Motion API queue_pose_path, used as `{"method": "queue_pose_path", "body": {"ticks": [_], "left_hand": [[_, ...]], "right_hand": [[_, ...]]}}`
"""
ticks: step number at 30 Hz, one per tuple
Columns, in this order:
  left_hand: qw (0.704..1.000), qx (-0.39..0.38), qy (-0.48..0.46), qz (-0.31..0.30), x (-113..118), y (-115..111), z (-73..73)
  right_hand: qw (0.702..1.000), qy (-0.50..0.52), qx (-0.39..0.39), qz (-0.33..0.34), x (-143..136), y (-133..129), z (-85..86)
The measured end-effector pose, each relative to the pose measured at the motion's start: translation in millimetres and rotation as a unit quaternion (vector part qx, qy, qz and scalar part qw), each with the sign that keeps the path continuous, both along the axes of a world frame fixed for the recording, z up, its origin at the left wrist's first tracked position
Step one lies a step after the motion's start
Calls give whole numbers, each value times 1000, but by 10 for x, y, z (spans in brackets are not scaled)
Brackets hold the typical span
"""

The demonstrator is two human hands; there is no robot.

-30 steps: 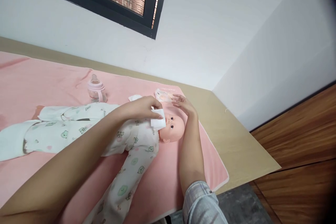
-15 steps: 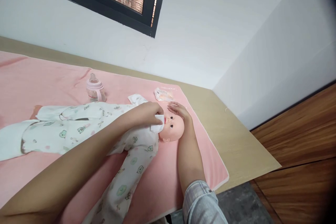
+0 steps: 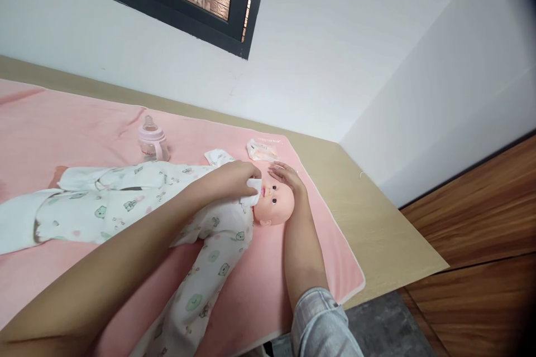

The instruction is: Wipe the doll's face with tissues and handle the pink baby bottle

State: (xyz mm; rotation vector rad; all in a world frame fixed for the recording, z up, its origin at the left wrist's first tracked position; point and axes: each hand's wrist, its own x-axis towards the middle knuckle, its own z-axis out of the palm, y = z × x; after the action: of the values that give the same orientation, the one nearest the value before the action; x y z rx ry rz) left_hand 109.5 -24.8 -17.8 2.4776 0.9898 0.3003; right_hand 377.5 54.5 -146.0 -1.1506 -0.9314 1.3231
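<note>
A baby doll lies on its back in a white romper printed with small animals. My left hand pinches a folded white tissue between thumb and fingers, at the doll's mouth and chin. The pink lips show just beside the tissue's edge. My right hand rests against the far side and top of the doll's head, its fingers stretched out and the palm turned to the head. My left forearm crosses over the romper and hides part of it.
A pink blanket covers much of the wooden table. On it, beyond the doll, stand a baby bottle with a pink collar and handle, and a small clear plastic packet. Behind are a white wall and a dark-framed window.
My left hand and the tissue have shifted very slightly up, and a little more of the doll's mouth shows. My right hand stays in place on the head.
</note>
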Motion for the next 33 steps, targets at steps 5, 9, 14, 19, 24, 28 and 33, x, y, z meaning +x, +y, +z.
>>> {"method": "queue_pose_path", "body": {"ticks": [5, 9, 14, 19, 24, 28, 33], "left_hand": [[1000, 28, 0, 11, 2, -9, 19], [999, 33, 2, 10, 0, 5, 2], [998, 63, -20, 8, -6, 57, -62], [996, 77, -29, 22, 23, 81, -99], [995, 87, -46, 29, 45, 101, -121], [994, 92, -49, 25, 47, 115, -135], [994, 90, -51, 33, 53, 128, -153]], "right_hand": [[1000, 16, 3, 0, -8, -17, 13], [999, 33, -2, -4, -9, -21, 17], [999, 39, -2, -2, -3, -11, 14], [999, 36, -8, -10, 0, 0, 11], [999, 39, -3, -9, 5, 6, 2], [999, 43, -10, -14, 3, 2, 15], [999, 43, -14, -17, -9, -10, 37]]}}
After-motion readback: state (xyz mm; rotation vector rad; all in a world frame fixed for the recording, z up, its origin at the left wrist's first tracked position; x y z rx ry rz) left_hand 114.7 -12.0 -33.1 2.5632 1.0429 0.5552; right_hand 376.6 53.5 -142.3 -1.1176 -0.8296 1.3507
